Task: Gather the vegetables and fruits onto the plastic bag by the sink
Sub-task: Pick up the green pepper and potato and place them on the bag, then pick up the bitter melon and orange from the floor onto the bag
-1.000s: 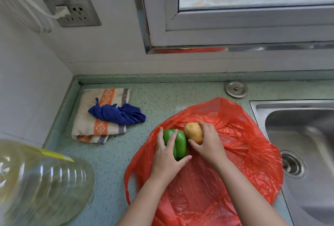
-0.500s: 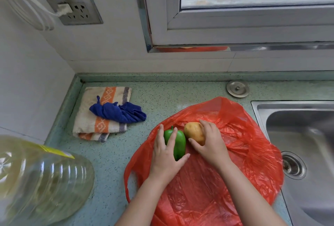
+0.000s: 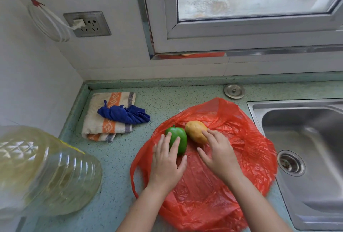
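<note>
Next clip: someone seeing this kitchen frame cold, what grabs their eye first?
The bright red plastic bag spread flat on the counter just left of the steel sink dominates. On it lie a green pepper and a potato side by side, the left hand laid on the pepper and the right hand touching the potato. A big clear oil jug looms at the near left.

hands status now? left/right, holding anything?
Left hand: open, fingers resting on the green pepper, not gripping.
Right hand: open, fingertips touching the potato, not gripping.
</note>
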